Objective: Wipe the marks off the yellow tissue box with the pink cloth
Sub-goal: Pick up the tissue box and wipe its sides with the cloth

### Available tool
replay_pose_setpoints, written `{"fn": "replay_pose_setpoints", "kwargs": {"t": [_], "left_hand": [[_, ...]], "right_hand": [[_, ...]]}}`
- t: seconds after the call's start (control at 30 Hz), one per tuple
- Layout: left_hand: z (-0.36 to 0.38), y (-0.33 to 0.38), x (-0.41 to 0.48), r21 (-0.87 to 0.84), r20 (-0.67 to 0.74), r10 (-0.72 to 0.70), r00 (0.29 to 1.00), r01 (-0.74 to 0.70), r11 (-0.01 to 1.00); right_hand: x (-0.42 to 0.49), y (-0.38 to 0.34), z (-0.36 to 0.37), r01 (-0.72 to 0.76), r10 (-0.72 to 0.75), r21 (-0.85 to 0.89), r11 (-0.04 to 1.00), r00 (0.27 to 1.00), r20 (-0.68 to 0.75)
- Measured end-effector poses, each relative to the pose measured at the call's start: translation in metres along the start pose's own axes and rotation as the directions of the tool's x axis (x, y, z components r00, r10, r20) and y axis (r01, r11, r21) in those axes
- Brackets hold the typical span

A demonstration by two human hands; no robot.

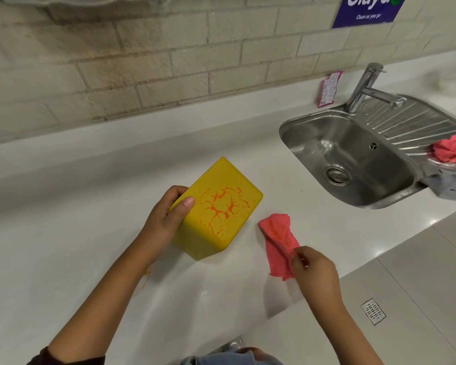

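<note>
On my feed: yellow tissue box (216, 209), on the white counter (63, 206) left of the sink (353, 159), tilted, orange marks (221, 204) smeared across its upward face. Left hand (166, 219) clasps the box's left edge, thumb laid on the marked face. Pink cloth (278, 241), crumpled, lies on the counter just right of the box, apart from it; right hand (313, 270) pinches its near end. A second pink rag (450, 148) sits on the drainboard.

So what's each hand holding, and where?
Left hand grips the box by its left side; right hand pinches the cloth at its near end.
</note>
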State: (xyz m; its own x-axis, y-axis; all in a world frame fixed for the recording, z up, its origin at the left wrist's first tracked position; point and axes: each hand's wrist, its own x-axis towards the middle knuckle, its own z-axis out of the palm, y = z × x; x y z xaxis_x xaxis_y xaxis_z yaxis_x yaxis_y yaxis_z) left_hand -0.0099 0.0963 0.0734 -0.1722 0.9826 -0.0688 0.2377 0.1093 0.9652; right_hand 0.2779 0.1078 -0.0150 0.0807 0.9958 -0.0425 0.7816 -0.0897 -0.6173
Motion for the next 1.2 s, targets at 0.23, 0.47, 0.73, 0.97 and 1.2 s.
{"fn": "replay_pose_setpoints", "kwargs": {"t": [0.23,0.47,0.73,0.97,1.2], "left_hand": [[0.001,0.001,0.000,0.000,0.001,0.007,1.000,-0.007,1.000],[0.002,0.001,-0.001,0.015,0.011,0.008,1.000,-0.008,1.000],[0.000,0.002,0.000,0.006,0.003,0.002,1.000,-0.002,1.000],[0.000,0.003,-0.001,0.000,0.001,-0.002,1.000,0.002,1.000],[0.000,0.002,0.000,-0.009,-0.009,-0.003,1.000,0.003,1.000]], "right_hand": [[0.015,0.011,-0.017,-0.141,0.169,0.332,0.933,0.984,-0.057],[0.025,0.016,-0.024,-0.164,0.201,0.328,0.931,0.976,-0.083],[0.030,0.008,-0.032,0.009,0.049,0.332,0.943,0.985,-0.168],[0.045,-0.027,-0.073,0.316,-0.306,0.003,0.949,0.918,-0.252],[0.006,-0.051,-0.040,0.551,-0.552,-0.124,0.825,0.833,0.030]]}}
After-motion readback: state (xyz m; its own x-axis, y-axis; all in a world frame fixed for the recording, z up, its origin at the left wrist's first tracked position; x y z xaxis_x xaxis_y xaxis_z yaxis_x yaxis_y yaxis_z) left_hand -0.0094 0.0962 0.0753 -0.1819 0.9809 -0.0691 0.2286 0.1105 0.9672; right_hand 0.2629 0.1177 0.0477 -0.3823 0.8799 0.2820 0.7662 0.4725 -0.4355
